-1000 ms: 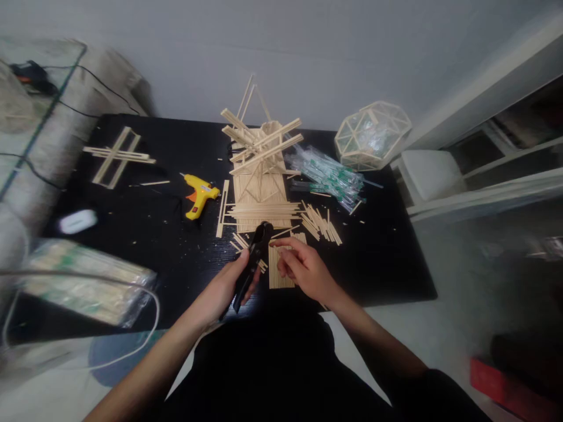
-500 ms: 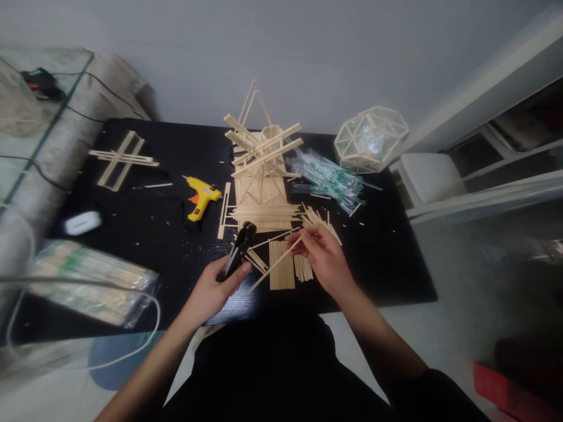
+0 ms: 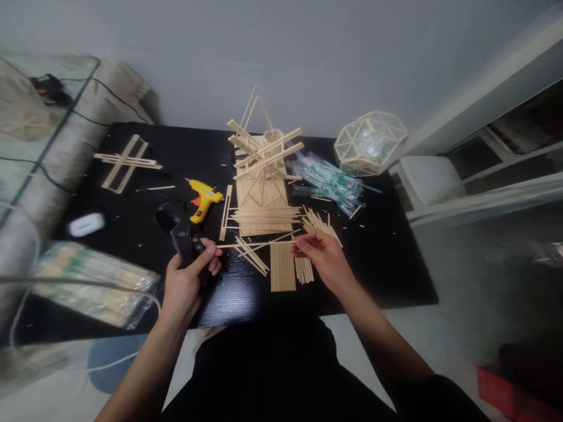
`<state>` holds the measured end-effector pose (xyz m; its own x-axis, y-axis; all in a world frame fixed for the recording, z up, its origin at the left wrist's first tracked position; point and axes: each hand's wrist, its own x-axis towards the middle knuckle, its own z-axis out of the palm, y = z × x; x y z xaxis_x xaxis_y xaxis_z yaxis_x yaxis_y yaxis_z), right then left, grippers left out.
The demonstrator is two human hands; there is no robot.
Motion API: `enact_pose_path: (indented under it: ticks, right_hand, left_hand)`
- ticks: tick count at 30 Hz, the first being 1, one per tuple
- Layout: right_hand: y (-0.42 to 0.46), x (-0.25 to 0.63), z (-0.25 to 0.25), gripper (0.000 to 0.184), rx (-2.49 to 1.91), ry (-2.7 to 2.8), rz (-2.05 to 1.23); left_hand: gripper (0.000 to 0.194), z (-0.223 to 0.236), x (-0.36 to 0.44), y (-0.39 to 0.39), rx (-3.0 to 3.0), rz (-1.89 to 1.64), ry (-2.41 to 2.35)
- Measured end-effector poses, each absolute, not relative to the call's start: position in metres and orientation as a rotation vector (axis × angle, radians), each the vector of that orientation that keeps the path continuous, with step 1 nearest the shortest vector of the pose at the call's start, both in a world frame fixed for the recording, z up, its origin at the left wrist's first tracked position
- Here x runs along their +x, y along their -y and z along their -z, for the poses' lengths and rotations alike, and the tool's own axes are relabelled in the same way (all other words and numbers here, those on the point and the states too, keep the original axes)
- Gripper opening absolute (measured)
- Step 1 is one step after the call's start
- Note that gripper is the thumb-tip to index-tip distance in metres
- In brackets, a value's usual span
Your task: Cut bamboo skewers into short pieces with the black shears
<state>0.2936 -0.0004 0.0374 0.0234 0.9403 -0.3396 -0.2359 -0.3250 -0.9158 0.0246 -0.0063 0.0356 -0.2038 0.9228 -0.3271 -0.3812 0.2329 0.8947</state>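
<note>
The left hand clasps a black tool and meets one end of a thin stick; the right hand pinches the other, above the worktop. Positioning, I'd guess; next needs steady alignment.

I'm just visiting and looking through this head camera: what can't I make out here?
- Head view: the handles of the black tool are partly hidden by the left hand.
- Head view: the right end of the thin stick is hidden by the right hand.
- Head view: markings on the yellow glue gun are too small to read.
- Head view: the red thing is blurred and cut off by the right edge.
</note>
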Motion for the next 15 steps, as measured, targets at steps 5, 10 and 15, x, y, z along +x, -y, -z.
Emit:
enact_pose_path:
  ticks: [5,10,15]
  right_hand:
    - [-0.002,0.301,-0.034,0.032,-1.431,1.041,-1.467]
    - [-0.007,0.317,-0.028,0.036,-1.594,1.276,-1.178]
    - [-0.008,0.327,-0.03,0.014,-1.733,1.558,-0.908]
  left_hand:
    - [0.026,-0.034,0.018,0.005,0.586,-1.403,-1.298]
    - [0.028,-0.031,0.015,0.005,0.604,-1.443,-1.343]
    - [0.027,-0.029,0.014,0.007,0.664,-1.415,-1.38]
